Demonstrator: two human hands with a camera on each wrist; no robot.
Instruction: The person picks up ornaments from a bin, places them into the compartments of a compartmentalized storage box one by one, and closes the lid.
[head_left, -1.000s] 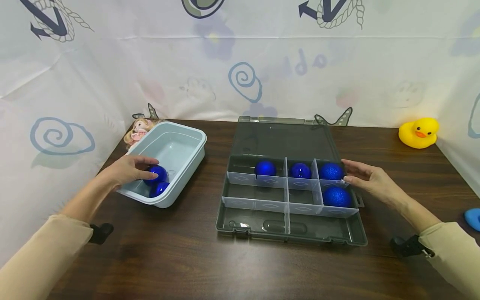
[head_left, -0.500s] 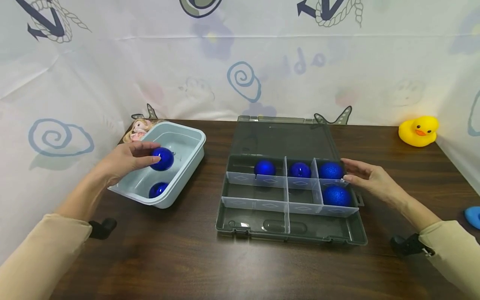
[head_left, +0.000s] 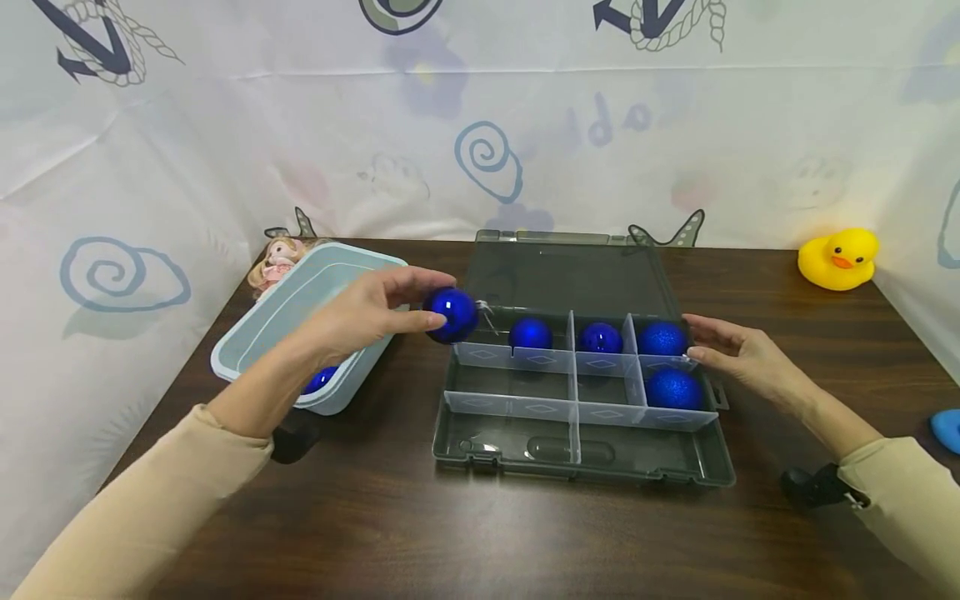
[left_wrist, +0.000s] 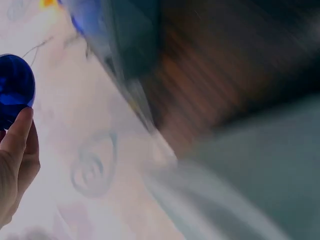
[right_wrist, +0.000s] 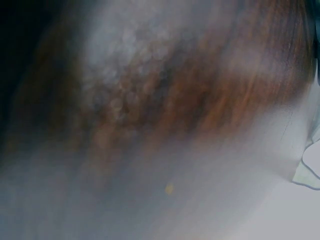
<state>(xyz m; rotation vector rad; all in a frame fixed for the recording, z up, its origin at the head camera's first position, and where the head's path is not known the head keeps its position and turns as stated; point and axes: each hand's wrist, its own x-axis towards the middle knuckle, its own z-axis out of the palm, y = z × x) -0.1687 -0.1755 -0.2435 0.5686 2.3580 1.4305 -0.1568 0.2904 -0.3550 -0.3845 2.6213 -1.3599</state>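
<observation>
In the head view my left hand (head_left: 367, 308) holds a shiny blue Christmas ball (head_left: 452, 315) between thumb and fingers, by the left side of an open compartment box (head_left: 510, 429). Wispy clear string trails from the ball's cap. The left wrist view shows the same Christmas ball (left_wrist: 16, 90) at its left edge. Several blue balls sit in the box: a matte one (head_left: 530, 334) and a shiny one (head_left: 601, 338) in the back row, two glittery ones (head_left: 673, 389) at the right. My right hand (head_left: 738, 354) holds the box's right edge with thumb and fingertips.
A pale blue plastic tub (head_left: 360, 367) stands at the left, another blue ball (head_left: 321, 380) inside, partly hidden by my left wrist. Behind it lies a doll (head_left: 277, 260). A yellow rubber duck (head_left: 838, 260) and a blue object (head_left: 947, 431) are at the right.
My left hand has lifted the blue Christmas ball out of the tub and carried it right to the compartment box. My right hand has stayed at the box's right edge.
</observation>
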